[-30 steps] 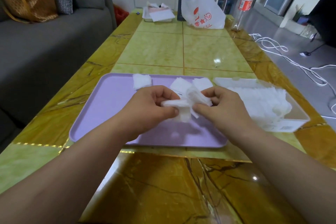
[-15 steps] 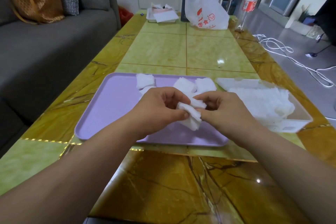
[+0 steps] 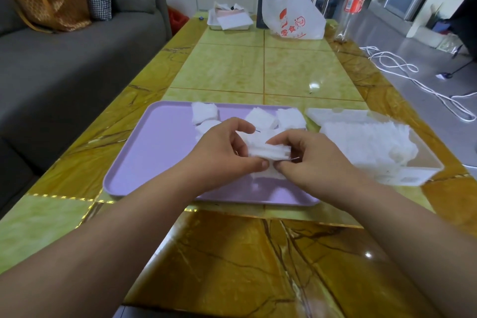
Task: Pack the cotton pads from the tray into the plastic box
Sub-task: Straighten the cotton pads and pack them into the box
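Both hands, left hand (image 3: 222,152) and right hand (image 3: 313,156), meet over the tray (image 3: 144,162), fingers curled, pinching a stack of cotton pads (image 3: 267,151) between them.

Tray (image 3: 154,157): on the table (image 3: 232,70), before me. Plastic box (image 3: 402,178): just right of it, packed pads (image 3: 361,142) inside. Loose pads (image 3: 204,112): along the tray's far edge. Stack of pads (image 3: 265,151): over the tray, pinched between my left hand (image 3: 222,155) and right hand (image 3: 317,160).

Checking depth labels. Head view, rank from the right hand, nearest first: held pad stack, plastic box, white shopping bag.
1. The pad stack: pinched in the right hand, with the left hand gripping it too.
2. The plastic box: just to its right, beside the tray.
3. The white shopping bag: far end of the table.
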`<state>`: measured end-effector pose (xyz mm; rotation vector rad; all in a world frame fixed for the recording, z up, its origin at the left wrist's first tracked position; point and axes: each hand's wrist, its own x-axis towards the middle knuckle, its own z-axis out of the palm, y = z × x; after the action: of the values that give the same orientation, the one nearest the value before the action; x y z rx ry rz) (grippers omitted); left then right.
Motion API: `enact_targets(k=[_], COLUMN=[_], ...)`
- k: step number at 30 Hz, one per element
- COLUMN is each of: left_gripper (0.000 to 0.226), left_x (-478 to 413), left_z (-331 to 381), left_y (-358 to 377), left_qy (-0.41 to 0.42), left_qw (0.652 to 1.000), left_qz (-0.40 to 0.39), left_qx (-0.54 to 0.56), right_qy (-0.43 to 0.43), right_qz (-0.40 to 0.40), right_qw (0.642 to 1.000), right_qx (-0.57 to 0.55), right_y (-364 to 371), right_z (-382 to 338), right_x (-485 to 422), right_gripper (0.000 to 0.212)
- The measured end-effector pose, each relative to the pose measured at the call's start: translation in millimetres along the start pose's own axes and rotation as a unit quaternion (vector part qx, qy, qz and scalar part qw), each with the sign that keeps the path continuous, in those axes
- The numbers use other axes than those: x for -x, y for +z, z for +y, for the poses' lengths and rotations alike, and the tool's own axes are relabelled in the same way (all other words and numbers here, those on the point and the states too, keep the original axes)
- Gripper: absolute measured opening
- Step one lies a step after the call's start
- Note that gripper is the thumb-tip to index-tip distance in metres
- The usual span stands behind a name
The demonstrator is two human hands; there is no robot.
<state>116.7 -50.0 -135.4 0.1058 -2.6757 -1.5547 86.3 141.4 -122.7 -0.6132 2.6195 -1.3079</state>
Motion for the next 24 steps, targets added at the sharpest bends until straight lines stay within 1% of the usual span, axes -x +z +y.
enact_targets(k=[1, 3, 5, 7, 10, 12, 14, 17, 20, 23, 24], left_gripper=[0.044, 0.025, 0.017, 0.019, 0.020, 0.017, 0.016, 0.020, 0.024, 0.014, 0.014], left_x=[0.6, 1.1, 1.3, 0.8, 0.8, 0.4, 0.5, 1.0, 2.8, 4.0, 3.2], left_z=[0.0, -0.2, -1.2, -2.8, -2.6, -2.7, -3.6, -2.8, 0.4, 4.4, 5.2], left_y=[0.7, 2.5, 2.9, 2.9, 2.7, 3.7, 4.1, 3.3, 3.8, 6.2, 7.1], left_qy=[-0.001, 0.009, 0.010, 0.001, -0.009, -0.015, -0.018, -0.015, -0.032, -0.044, -0.047], left_qw=[1.000, 0.998, 0.998, 0.997, 0.997, 0.997, 0.997, 0.997, 0.996, 0.994, 0.992], left_qz=[-0.017, -0.037, -0.047, -0.061, -0.066, -0.068, -0.071, -0.079, -0.086, -0.095, -0.098], left_qx=[-0.020, -0.047, -0.045, -0.039, -0.039, -0.028, -0.017, -0.010, 0.021, 0.044, 0.060], right_qy=[0.005, 0.021, 0.043, 0.063, 0.074, 0.080, 0.088, 0.087, 0.074, 0.076, 0.077], right_qz=[0.005, 0.010, 0.016, 0.037, 0.086, 0.110, 0.112, 0.132, 0.156, 0.176, 0.182], right_qw=[1.000, 1.000, 0.998, 0.993, 0.979, 0.975, 0.974, 0.972, 0.972, 0.965, 0.962], right_qx=[0.003, -0.007, -0.044, -0.098, -0.169, -0.175, -0.178, -0.173, -0.161, -0.179, -0.187], right_y=[1.4, 5.6, 11.4, 17.3, 25.4, 32.2, 38.0, 41.4, 42.4, 42.7, 42.4], right_z=[1.5, 4.1, 4.2, 3.1, -1.4, -2.1, -2.7, -2.6, -3.6, -3.1, -2.6], right_x=[0.1, 0.7, 2.0, 2.1, 1.1, -0.7, -2.2, -5.4, -5.2, -5.9, -6.6], right_gripper=[0.032, 0.036, 0.042, 0.043, 0.032, 0.025, 0.022, 0.022, 0.019, 0.019, 0.019])
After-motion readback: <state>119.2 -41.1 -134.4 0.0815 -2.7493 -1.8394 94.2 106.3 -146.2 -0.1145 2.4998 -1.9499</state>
